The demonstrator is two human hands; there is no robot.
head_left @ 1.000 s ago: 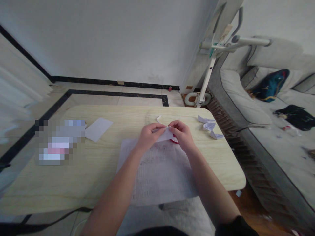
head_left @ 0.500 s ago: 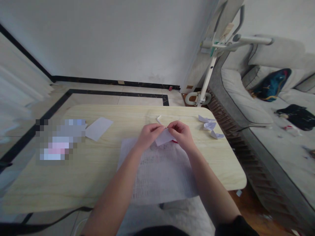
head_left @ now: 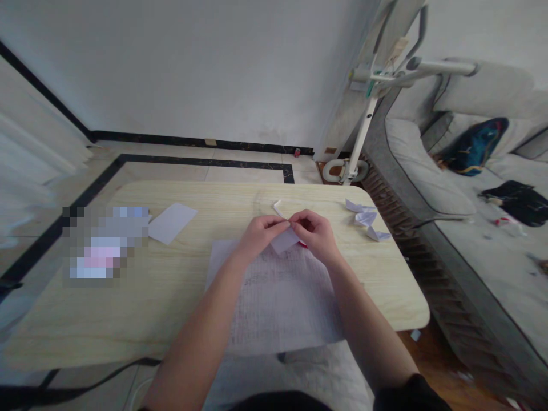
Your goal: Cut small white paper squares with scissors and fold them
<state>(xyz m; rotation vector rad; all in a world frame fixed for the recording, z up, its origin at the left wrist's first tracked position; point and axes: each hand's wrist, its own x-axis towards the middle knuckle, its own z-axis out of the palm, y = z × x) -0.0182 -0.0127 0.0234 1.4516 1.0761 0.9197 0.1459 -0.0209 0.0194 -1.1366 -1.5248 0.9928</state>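
Observation:
A small piece of white paper (head_left: 284, 241) is pinched between my two hands above a large printed sheet (head_left: 285, 302). My left hand (head_left: 262, 233) grips its upper left edge, thumb and fingers pressed together. On the other side, my right hand (head_left: 314, 229) pinches the upper right edge, the fingertips of both hands almost meeting. Part of the paper is hidden behind the fingers. A bit of something red (head_left: 302, 244) shows beneath my right hand; its kind is unclear. Just beyond my fingertips lies a thin, bent white strip (head_left: 278, 207).
Several folded white paper pieces (head_left: 365, 219) lie at the table's right. A flat white sheet (head_left: 173, 222) rests on the left, beside a blurred-out patch. The pale wooden table (head_left: 171, 302) has rounded corners. Right of it stand a grey sofa (head_left: 483, 268) and a white exercise frame (head_left: 363, 131).
Both hands stay nearly in place, with their fingertips slightly closer together on the paper. The paper's visible part looks a little smaller and tilted differently.

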